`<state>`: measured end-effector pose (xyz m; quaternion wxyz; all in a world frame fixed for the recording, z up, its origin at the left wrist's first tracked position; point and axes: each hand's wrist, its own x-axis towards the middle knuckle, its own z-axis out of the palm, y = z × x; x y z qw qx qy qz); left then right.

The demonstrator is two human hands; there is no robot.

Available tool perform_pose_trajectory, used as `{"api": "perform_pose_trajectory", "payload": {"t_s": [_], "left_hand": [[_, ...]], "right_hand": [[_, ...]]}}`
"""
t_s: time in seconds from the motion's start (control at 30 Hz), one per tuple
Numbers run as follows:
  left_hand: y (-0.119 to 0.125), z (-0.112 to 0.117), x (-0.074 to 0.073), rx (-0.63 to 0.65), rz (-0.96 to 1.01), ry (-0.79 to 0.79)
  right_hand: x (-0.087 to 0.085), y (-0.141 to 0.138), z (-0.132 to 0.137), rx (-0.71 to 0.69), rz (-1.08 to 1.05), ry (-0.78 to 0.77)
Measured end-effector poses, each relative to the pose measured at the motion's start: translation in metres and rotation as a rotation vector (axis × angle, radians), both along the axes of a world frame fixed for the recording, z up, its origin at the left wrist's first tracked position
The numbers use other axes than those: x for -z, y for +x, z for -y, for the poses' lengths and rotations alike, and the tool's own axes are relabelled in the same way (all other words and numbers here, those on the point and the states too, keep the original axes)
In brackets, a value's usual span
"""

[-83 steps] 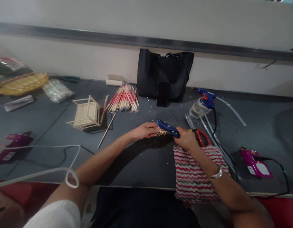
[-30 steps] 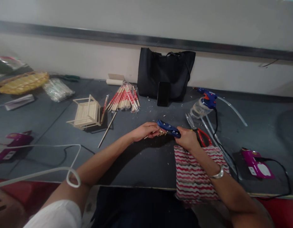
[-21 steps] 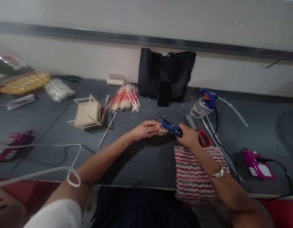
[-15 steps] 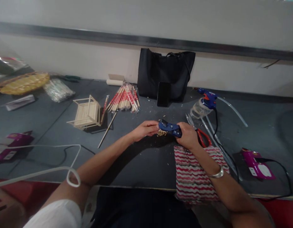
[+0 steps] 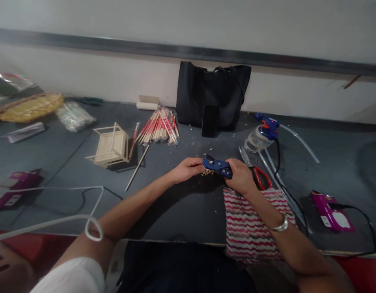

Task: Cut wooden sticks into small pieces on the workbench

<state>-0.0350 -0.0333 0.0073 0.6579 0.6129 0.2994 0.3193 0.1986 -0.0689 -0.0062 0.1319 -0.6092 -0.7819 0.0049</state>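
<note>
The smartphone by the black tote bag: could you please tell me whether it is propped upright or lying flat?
Propped upright: the smartphone stands on the grey table, its upper part against the black tote bag.

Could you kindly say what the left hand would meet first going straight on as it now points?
The left hand would probably meet the blue tool held in the right hand; the two look close or touching, though depth is unclear.

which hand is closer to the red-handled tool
Right. The right hand, gripping the blue tool, is close by the red-handled tool; the left hand is farther off, at the blue tool's other end.
</note>
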Motion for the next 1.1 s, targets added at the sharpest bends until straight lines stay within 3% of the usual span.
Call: {"api": "perform_pose_trajectory", "payload": {"t_s": [0.17,0.57,0.8,1.1], "left_hand": [[0.004,0.001,0.002,-0.046,-0.018,0.090],[0.005,0.004,0.000,-0.065,-0.061,0.123],[0.003,0.002,-0.004,0.031,0.027,-0.013],[0.000,-0.002,0.000,0.090,-0.025,-0.100]], "right_hand": [[-0.002,-0.001,0.001,0.003,-0.014,-0.016],[-0.006,-0.001,0.005,0.051,-0.001,-0.038],[-0.011,-0.009,0.005,0.131,0.088,-0.152],[-0.014,-0.012,0.004,0.141,0.144,-0.184]]}}
